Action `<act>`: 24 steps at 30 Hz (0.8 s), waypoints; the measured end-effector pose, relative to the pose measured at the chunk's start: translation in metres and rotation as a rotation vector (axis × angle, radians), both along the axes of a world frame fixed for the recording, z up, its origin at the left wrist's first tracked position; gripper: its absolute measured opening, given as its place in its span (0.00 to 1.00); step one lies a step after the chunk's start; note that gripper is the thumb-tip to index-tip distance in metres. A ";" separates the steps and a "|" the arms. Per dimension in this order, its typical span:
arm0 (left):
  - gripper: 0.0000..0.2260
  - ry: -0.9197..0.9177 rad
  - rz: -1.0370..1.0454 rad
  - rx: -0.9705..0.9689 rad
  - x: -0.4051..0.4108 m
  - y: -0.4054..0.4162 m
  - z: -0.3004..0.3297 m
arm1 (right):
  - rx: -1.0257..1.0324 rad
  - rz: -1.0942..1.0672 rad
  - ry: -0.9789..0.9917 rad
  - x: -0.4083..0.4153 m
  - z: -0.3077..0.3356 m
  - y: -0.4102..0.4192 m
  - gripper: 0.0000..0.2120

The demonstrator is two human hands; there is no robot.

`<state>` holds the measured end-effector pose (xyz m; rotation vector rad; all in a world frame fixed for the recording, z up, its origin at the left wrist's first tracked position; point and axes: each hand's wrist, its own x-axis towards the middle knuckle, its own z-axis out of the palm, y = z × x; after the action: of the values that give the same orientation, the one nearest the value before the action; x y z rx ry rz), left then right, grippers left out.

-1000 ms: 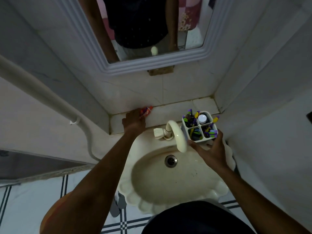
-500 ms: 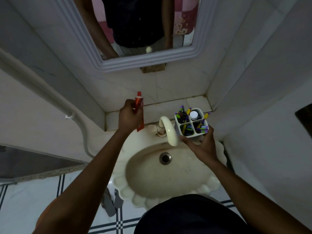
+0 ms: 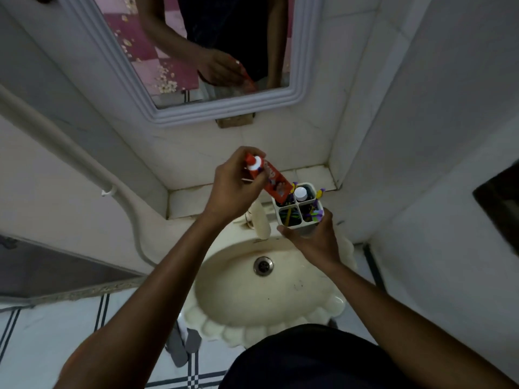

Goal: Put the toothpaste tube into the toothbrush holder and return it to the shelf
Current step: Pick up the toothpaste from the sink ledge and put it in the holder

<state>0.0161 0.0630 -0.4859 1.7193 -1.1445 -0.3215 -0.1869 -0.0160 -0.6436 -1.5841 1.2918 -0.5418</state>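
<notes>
My left hand grips a red toothpaste tube near its white cap, which points up and left. The tube slants down to the right and its flat end reaches the back-left compartment of the white four-compartment toothbrush holder. My right hand holds that holder from below and in front, above the sink's back right rim. Colourful toothbrushes and a white-capped bottle stand in the holder.
A tiled shelf runs along the wall behind the cream sink. The cream faucet rises just left of the holder. A framed mirror hangs above. Walls close in on the right; a pipe runs at the left.
My left hand lifted the toothpaste tube off the shelf, carried it right and tipped its flat end down to the holder. The right hand kept holding the holder.
</notes>
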 end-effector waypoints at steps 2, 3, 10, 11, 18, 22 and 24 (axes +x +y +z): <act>0.11 -0.016 -0.052 0.069 -0.009 -0.003 -0.007 | 0.005 0.011 0.008 -0.001 0.001 -0.001 0.63; 0.11 -0.030 -0.074 0.102 -0.013 -0.005 -0.011 | 0.006 0.013 0.015 -0.002 0.002 -0.002 0.63; 0.09 -0.151 -0.128 0.265 -0.032 -0.014 -0.042 | 0.011 0.042 0.047 -0.007 0.003 -0.007 0.64; 0.09 -0.174 -0.127 0.292 -0.033 -0.015 -0.045 | 0.009 0.043 0.046 -0.007 0.003 -0.008 0.64; 0.15 -0.441 -0.141 0.448 -0.037 -0.026 -0.050 | -0.007 0.047 0.031 -0.010 0.002 -0.008 0.64; 0.16 -0.512 -0.123 0.572 -0.035 -0.029 -0.044 | -0.014 0.042 0.036 -0.007 0.001 -0.007 0.65; 0.17 -0.540 -0.170 0.654 -0.037 -0.035 -0.033 | -0.019 0.036 0.031 -0.007 0.000 -0.008 0.66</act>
<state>-0.0204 0.0277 -0.5186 2.3744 -1.7123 -0.3740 -0.1938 -0.0243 -0.6436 -1.6342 1.2822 -0.5095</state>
